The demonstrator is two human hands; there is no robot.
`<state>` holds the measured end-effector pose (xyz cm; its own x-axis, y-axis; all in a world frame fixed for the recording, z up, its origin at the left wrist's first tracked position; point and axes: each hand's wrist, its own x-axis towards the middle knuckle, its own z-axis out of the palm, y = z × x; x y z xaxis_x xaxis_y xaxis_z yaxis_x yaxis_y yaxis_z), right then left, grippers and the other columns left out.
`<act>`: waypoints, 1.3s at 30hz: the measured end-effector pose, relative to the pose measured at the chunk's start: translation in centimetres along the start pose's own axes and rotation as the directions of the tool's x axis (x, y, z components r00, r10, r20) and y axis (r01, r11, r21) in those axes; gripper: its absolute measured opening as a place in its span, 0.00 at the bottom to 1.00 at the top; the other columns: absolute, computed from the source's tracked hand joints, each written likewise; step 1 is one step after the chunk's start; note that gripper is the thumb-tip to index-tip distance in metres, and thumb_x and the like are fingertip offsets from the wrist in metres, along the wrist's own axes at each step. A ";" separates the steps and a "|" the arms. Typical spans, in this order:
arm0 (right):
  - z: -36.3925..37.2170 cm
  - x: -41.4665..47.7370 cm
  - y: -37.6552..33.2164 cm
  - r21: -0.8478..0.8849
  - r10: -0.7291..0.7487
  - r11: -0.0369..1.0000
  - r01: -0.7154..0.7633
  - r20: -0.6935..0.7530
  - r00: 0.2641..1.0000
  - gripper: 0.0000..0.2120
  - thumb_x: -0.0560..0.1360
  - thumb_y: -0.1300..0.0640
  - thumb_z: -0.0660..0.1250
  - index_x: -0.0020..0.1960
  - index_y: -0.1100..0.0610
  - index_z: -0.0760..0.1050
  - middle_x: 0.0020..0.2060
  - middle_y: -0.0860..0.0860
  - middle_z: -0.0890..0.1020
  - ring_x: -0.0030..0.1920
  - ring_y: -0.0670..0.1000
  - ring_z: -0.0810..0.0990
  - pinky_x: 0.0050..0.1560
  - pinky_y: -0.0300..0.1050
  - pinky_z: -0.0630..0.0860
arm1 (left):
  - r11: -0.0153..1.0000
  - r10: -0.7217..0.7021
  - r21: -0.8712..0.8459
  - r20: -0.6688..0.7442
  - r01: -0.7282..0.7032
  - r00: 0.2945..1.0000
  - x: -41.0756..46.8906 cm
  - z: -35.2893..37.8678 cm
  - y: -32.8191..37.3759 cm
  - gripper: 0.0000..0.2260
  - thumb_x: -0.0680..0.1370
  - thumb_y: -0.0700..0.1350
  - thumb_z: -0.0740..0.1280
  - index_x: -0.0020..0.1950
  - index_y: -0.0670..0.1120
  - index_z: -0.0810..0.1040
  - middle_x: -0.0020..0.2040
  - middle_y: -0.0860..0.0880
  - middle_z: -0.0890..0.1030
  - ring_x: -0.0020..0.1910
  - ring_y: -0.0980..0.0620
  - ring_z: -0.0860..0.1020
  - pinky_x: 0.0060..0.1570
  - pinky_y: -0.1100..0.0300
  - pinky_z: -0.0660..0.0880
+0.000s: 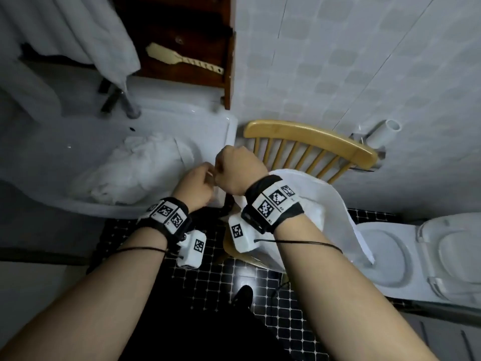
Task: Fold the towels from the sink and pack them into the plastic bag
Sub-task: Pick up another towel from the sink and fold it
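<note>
Nearest is a black mosaic floor (208, 282), open between the sink's base and the toilet (390, 254) on the right. Above it the left grip (196, 186) and right grip (238, 170) meet just off the right rim of the sink (229, 131). Both are curled, knuckles up, pinching a white strip (211, 176); whether it is bag edge or towel cannot be told. Under the right wrist the white plastic bag (341, 204) lies slumped on the seat of a wooden chair (312, 138), with white cloth showing inside. Crumpled towels (130, 175) fill the sink basin to the left. Beyond, the chair back nearly touches the tiled wall (338, 61). A dark wooden cabinet (227, 61) holds a brush (182, 58), and a hanging towel (78, 35) drapes over the tap (130, 106).
</note>
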<state>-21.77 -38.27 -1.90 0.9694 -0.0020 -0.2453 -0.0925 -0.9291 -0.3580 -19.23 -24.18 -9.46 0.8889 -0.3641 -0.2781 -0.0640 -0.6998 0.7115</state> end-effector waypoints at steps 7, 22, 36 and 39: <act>6.1 7.3 -10.8 0.167 0.085 0.980 -0.110 0.148 0.985 0.10 0.77 0.53 0.67 0.43 0.59 0.73 0.43 0.60 0.82 0.41 0.62 0.84 0.46 0.53 0.85 | 0.942 -0.196 0.291 0.069 0.168 0.978 3.3 -6.7 -12.4 0.14 0.81 0.40 0.61 0.36 0.50 0.71 0.34 0.51 0.75 0.41 0.43 0.79 0.40 0.57 0.69; 23.5 16.7 -14.4 0.137 0.293 0.901 -0.411 0.506 0.811 0.32 0.79 0.59 0.63 0.82 0.51 0.60 0.66 0.60 0.80 0.62 0.62 0.81 0.52 0.48 0.76 | 0.876 -0.451 0.229 0.081 0.424 0.889 8.7 -14.9 -30.1 0.51 0.75 0.30 0.71 0.86 0.47 0.40 0.86 0.43 0.42 0.82 0.37 0.60 0.74 0.43 0.70; 22.8 17.5 -17.9 0.218 0.123 0.963 -0.160 0.175 0.977 0.48 0.70 0.57 0.78 0.82 0.40 0.56 0.84 0.56 0.47 0.78 0.64 0.66 0.73 0.61 0.72 | 0.995 -0.007 0.097 0.256 -0.018 0.967 5.8 -17.9 -26.2 0.03 0.79 0.48 0.72 0.52 0.53 0.81 0.48 0.52 0.85 0.47 0.50 0.82 0.46 0.56 0.77; 21.5 17.0 -18.4 0.088 0.046 0.995 -0.053 0.080 0.996 0.25 0.70 0.51 0.76 0.67 0.50 0.81 0.81 0.53 0.63 0.83 0.59 0.56 0.78 0.61 0.64 | 0.984 0.039 0.156 0.309 -0.091 0.950 5.2 -20.0 -23.8 0.10 0.71 0.41 0.76 0.41 0.55 0.78 0.41 0.55 0.83 0.45 0.50 0.82 0.41 0.59 0.75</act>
<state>-8.45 -13.27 -18.92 0.9430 -0.0154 -0.3324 -0.1635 -0.8915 -0.4226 -4.04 2.89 -14.97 0.7022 -0.5630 -0.4358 -0.2147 -0.7510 0.6244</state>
